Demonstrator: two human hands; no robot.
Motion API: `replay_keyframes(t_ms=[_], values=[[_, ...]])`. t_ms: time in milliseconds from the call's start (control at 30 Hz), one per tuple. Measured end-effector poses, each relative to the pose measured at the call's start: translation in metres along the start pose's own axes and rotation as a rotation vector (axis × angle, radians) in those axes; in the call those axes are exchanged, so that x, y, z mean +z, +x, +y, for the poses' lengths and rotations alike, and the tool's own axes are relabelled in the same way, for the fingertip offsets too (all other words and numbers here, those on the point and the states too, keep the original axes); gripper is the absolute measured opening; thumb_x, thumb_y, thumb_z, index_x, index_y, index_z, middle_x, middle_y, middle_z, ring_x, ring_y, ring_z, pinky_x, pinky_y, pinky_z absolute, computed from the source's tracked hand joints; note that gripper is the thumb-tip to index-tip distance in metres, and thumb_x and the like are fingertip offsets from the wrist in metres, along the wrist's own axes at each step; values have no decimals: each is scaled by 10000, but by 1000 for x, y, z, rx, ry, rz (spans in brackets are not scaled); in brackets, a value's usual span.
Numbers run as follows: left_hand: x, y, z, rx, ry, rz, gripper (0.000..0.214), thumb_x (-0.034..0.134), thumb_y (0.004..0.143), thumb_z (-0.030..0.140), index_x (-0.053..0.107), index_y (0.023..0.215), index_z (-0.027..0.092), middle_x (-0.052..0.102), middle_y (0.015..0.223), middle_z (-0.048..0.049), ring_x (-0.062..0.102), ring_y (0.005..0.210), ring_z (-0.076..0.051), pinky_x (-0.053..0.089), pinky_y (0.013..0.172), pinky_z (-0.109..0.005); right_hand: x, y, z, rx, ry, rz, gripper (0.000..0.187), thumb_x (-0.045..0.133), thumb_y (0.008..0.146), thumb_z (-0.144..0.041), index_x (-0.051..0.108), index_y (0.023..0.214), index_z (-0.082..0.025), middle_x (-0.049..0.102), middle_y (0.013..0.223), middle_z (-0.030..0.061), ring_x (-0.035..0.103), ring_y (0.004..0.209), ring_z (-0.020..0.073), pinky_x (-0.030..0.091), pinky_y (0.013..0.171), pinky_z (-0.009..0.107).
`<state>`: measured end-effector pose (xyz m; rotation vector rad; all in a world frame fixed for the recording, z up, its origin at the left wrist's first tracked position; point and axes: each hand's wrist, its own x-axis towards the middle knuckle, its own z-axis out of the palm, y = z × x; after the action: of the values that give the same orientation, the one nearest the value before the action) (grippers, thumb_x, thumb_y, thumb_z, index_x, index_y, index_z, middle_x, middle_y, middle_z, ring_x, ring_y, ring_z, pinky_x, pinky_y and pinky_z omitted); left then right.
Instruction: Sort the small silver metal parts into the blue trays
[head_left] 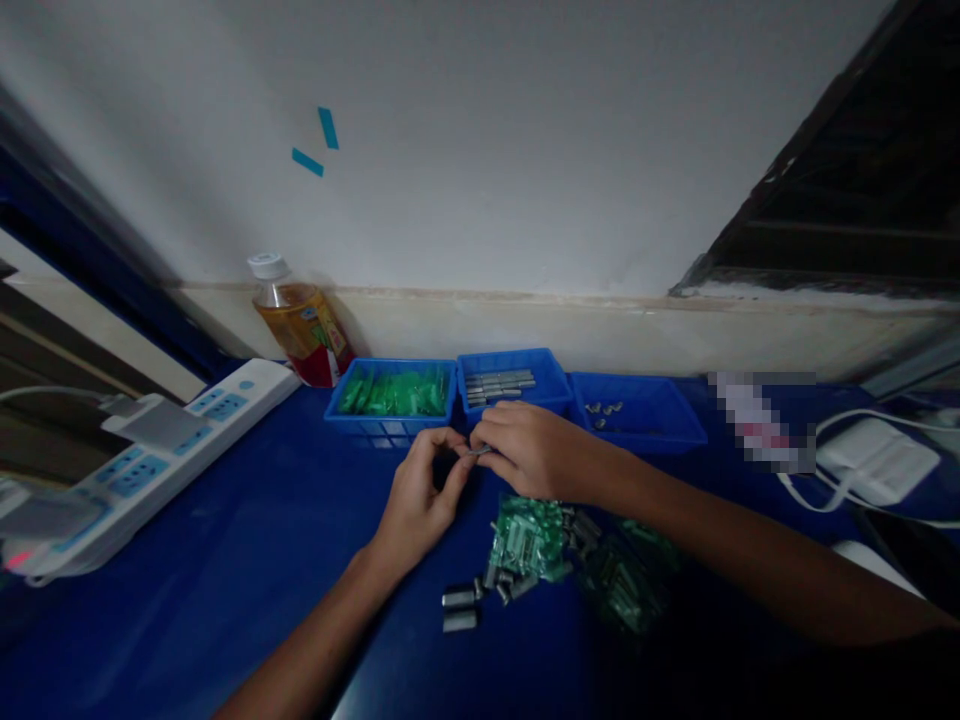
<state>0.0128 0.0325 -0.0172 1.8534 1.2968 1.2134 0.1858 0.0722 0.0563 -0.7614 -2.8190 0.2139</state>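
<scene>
My left hand and my right hand meet in front of the blue bins. Their fingertips pinch a small metal piece, mostly covered by fingers, so its exact kind is unclear. Just behind them, the middle blue bin holds several grey metal rods. Green plastic packets fill the left blue bin. A few small shiny metal parts lie in the right blue bin. Below my right hand, a green clear bag rests among loose metal cylinders.
On the left, a white power strip with plugged-in adapters runs along the blue tabletop. A bottle of amber drink leans near the wall. A white charger with cables sits at right. More dark green bags lie under my right forearm.
</scene>
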Motion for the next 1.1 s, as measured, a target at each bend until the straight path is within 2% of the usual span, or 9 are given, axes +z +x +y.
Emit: replay_keyframes(t_ms=[133, 267, 367, 533, 600, 767, 867, 967, 1100], values=[[0, 0, 0, 24, -44, -30, 228, 515, 890, 249, 434, 1095, 190, 602, 970, -48, 584, 934, -164, 460, 849, -306, -8, 4, 15, 14, -134, 8, 114, 513, 865, -174, 608, 891, -117, 613, 866, 85, 527, 820, 187, 386, 750, 294], [-3, 0, 5, 124, 131, -151, 276, 489, 897, 207, 475, 1173, 202, 589, 1089, -74, 528, 1056, -194, 417, 937, -362, -19, 12, 56, 330, -131, 47, 123, 533, 859, -198, 629, 902, -134, 649, 859, 71, 558, 766, 159, 374, 689, 251], [-2, -1, 8, 253, 303, -345, 381, 417, 893, 107, 505, 1235, 251, 551, 1206, -75, 454, 1154, -222, 382, 970, -404, -17, 23, 81, 473, -34, -140, 111, 584, 823, -209, 662, 872, -148, 684, 796, 45, 585, 686, 132, 363, 607, 215], [5, -2, 9, 311, 553, -512, 700, 437, 780, -24, 373, 1370, 348, 415, 1403, -33, 306, 1284, -288, 331, 972, -487, -6, 43, 89, 481, -33, -340, 103, 632, 775, -216, 694, 838, -164, 716, 800, 37, 630, 708, 131, 362, 559, 189], [6, -2, 10, 302, 570, -513, 660, 440, 790, -10, 391, 1355, 327, 439, 1384, -33, 306, 1283, -280, 318, 974, -481, -5, 50, 87, 460, -87, -390, 126, 641, 760, -226, 704, 850, -164, 722, 835, 56, 643, 747, 150, 370, 567, 194], [5, -3, 14, 235, 520, -443, 304, 403, 906, 133, 523, 1167, 232, 556, 1208, -56, 407, 1165, -241, 339, 927, -421, -7, 59, 83, 408, -240, -420, 247, 654, 749, -344, 713, 899, -156, 714, 893, 121, 645, 799, 221, 383, 601, 242], [3, -3, 14, 208, 512, -423, 215, 411, 918, 175, 540, 1085, 215, 580, 1120, -58, 450, 1078, -237, 345, 884, -412, -13, 54, 86, 422, -162, -378, 276, 639, 770, -393, 707, 883, -150, 711, 856, 97, 627, 749, 191, 358, 577, 234], [3, -3, 12, 194, 495, -392, 193, 443, 910, 204, 529, 1082, 211, 586, 1089, -57, 461, 1044, -238, 340, 868, -410, -22, 42, 91, 477, -46, -308, 325, 509, 873, -394, 700, 842, -133, 698, 775, 72, 585, 657, 138, 340, 565, 223], [4, -2, 11, 170, 465, -342, 244, 459, 903, 219, 501, 1143, 210, 587, 1087, -57, 470, 1030, -232, 339, 866, -402, -29, 28, 90, 521, 25, -337, 411, 385, 932, -352, 695, 798, -118, 677, 722, 70, 546, 607, 123, 335, 569, 228]])
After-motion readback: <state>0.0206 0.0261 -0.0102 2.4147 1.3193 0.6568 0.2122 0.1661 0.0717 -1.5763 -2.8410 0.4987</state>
